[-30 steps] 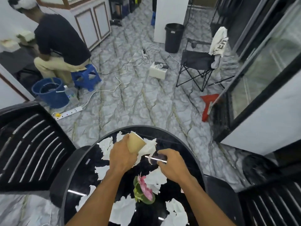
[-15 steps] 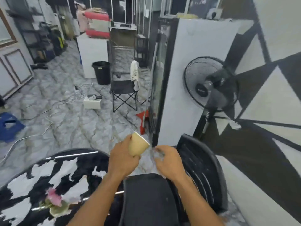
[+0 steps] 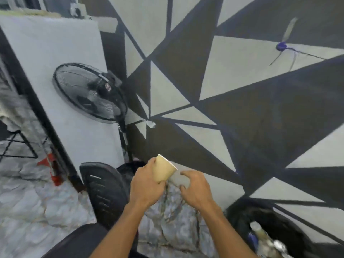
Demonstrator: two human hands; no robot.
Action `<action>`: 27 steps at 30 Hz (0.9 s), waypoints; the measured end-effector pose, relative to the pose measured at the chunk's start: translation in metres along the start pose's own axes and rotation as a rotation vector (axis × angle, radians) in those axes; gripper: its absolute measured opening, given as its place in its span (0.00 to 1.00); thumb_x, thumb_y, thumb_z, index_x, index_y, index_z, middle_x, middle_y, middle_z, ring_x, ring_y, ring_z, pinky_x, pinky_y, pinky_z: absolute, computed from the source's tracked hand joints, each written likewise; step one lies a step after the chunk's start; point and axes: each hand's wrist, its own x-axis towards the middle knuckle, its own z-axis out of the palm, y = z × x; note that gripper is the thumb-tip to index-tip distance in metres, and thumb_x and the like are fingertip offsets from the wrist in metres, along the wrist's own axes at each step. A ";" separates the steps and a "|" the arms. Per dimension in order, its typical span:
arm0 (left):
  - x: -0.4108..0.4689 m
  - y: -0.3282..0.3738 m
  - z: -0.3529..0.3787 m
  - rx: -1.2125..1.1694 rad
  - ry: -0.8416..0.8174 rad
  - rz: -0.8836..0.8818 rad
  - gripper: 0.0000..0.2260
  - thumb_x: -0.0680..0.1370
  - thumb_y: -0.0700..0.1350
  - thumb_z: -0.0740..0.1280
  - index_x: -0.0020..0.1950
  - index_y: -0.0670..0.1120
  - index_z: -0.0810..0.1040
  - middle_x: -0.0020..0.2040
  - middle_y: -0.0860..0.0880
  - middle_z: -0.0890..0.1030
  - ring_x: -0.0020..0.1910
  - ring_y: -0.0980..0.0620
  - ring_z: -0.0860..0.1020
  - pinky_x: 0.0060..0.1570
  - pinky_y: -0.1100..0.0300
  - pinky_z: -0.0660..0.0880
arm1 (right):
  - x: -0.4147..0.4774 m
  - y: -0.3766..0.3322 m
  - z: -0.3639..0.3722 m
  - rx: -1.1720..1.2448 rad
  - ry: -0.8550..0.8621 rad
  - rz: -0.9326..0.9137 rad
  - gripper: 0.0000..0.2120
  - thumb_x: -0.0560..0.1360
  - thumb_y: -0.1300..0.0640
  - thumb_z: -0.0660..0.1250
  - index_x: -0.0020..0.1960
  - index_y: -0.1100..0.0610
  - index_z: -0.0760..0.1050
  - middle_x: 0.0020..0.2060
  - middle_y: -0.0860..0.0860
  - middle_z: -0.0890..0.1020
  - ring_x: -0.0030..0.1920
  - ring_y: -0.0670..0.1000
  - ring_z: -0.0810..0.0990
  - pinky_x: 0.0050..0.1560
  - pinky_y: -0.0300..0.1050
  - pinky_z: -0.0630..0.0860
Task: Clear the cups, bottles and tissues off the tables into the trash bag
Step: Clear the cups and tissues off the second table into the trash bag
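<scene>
The left hand grips the one cup at frame centre. The right hand curls beside it, and I cannot tell whether it holds anything. Carry the cup over the one bag at 4 o'clock and release low above its mouth; the bottles inside are too blurred to count.

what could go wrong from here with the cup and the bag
The left hand grips the paper cup tilted over bare floor; any dregs, unseen from here, could spill. The trash bag sits low to the right, not under the cup, so a release now would likely miss. The black chair stands close beside the left arm and could be bumped.
</scene>
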 end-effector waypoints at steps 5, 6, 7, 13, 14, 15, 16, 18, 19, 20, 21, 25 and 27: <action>0.026 0.073 0.091 -0.025 -0.223 0.112 0.38 0.65 0.58 0.72 0.72 0.54 0.64 0.56 0.47 0.80 0.56 0.43 0.77 0.50 0.50 0.76 | 0.002 0.090 -0.044 -0.034 0.079 0.204 0.23 0.72 0.53 0.69 0.67 0.50 0.73 0.64 0.47 0.76 0.68 0.49 0.70 0.68 0.44 0.67; 0.030 0.089 0.107 -0.034 -0.261 0.136 0.39 0.65 0.58 0.73 0.73 0.54 0.63 0.57 0.46 0.79 0.56 0.42 0.76 0.50 0.50 0.75 | 0.003 0.106 -0.055 -0.036 0.113 0.244 0.23 0.72 0.52 0.69 0.67 0.50 0.74 0.64 0.46 0.76 0.68 0.49 0.70 0.67 0.44 0.67; 0.034 0.102 0.124 -0.039 -0.296 0.160 0.39 0.65 0.57 0.74 0.73 0.55 0.62 0.57 0.45 0.79 0.56 0.42 0.76 0.51 0.51 0.75 | 0.001 0.120 -0.065 -0.049 0.143 0.279 0.23 0.72 0.52 0.69 0.67 0.49 0.74 0.64 0.46 0.76 0.67 0.49 0.70 0.66 0.44 0.68; 0.038 0.172 0.213 -0.023 -0.524 0.297 0.35 0.68 0.54 0.74 0.72 0.54 0.64 0.58 0.45 0.78 0.58 0.41 0.76 0.53 0.51 0.74 | -0.032 0.206 -0.103 -0.005 0.271 0.554 0.16 0.66 0.55 0.67 0.53 0.50 0.81 0.51 0.48 0.84 0.54 0.52 0.79 0.52 0.46 0.77; 0.035 0.180 0.229 -0.018 -0.562 0.310 0.35 0.68 0.53 0.74 0.72 0.54 0.64 0.59 0.45 0.78 0.58 0.41 0.76 0.53 0.52 0.74 | -0.041 0.222 -0.105 0.010 0.282 0.603 0.11 0.65 0.56 0.67 0.46 0.49 0.80 0.44 0.47 0.84 0.47 0.51 0.80 0.45 0.46 0.78; 0.031 0.187 0.245 -0.012 -0.605 0.319 0.36 0.68 0.54 0.74 0.73 0.55 0.63 0.59 0.45 0.78 0.58 0.41 0.76 0.53 0.52 0.74 | -0.050 0.238 -0.107 0.022 0.290 0.651 0.06 0.64 0.56 0.66 0.40 0.48 0.77 0.36 0.46 0.82 0.40 0.50 0.79 0.38 0.45 0.76; 0.028 0.195 0.262 0.000 -0.653 0.323 0.36 0.67 0.54 0.73 0.73 0.57 0.63 0.59 0.44 0.78 0.58 0.41 0.76 0.54 0.51 0.75 | -0.058 0.253 -0.110 0.042 0.300 0.691 0.05 0.63 0.57 0.65 0.35 0.47 0.74 0.31 0.46 0.79 0.35 0.48 0.76 0.32 0.43 0.74; 0.021 0.209 0.296 0.025 -0.734 0.337 0.37 0.66 0.56 0.72 0.73 0.58 0.62 0.57 0.44 0.78 0.56 0.41 0.77 0.53 0.50 0.76 | -0.068 0.283 -0.118 0.066 0.304 0.775 0.04 0.64 0.55 0.64 0.35 0.46 0.75 0.29 0.45 0.78 0.33 0.46 0.76 0.31 0.44 0.74; 0.017 0.216 0.313 0.042 -0.766 0.349 0.36 0.66 0.56 0.72 0.72 0.59 0.62 0.57 0.45 0.78 0.55 0.41 0.77 0.52 0.50 0.76 | -0.071 0.298 -0.124 0.078 0.308 0.806 0.06 0.65 0.54 0.64 0.39 0.46 0.78 0.33 0.45 0.80 0.35 0.46 0.77 0.33 0.43 0.75; 0.014 0.224 0.330 0.059 -0.796 0.353 0.36 0.66 0.55 0.72 0.72 0.59 0.62 0.57 0.45 0.78 0.55 0.42 0.78 0.51 0.51 0.76 | -0.074 0.315 -0.129 0.099 0.314 0.835 0.08 0.67 0.55 0.65 0.42 0.45 0.80 0.37 0.45 0.81 0.36 0.45 0.77 0.34 0.37 0.74; 0.010 0.233 0.348 0.074 -0.828 0.352 0.35 0.67 0.55 0.73 0.71 0.59 0.62 0.57 0.45 0.78 0.55 0.42 0.78 0.50 0.52 0.76 | -0.077 0.332 -0.134 0.125 0.321 0.868 0.09 0.68 0.56 0.67 0.43 0.44 0.81 0.40 0.45 0.81 0.36 0.44 0.76 0.33 0.30 0.70; 0.001 0.272 0.421 0.055 -0.925 0.299 0.37 0.65 0.55 0.72 0.73 0.59 0.62 0.61 0.45 0.78 0.57 0.43 0.77 0.55 0.50 0.77 | -0.081 0.402 -0.154 0.133 0.324 0.931 0.10 0.68 0.57 0.66 0.37 0.41 0.76 0.34 0.44 0.80 0.34 0.44 0.78 0.32 0.37 0.72; 0.003 0.293 0.452 0.045 -0.922 0.304 0.41 0.67 0.55 0.73 0.77 0.56 0.59 0.68 0.44 0.74 0.65 0.43 0.73 0.63 0.48 0.73 | -0.080 0.433 -0.162 0.110 0.310 0.953 0.10 0.68 0.58 0.65 0.33 0.44 0.72 0.29 0.45 0.79 0.30 0.45 0.76 0.28 0.43 0.72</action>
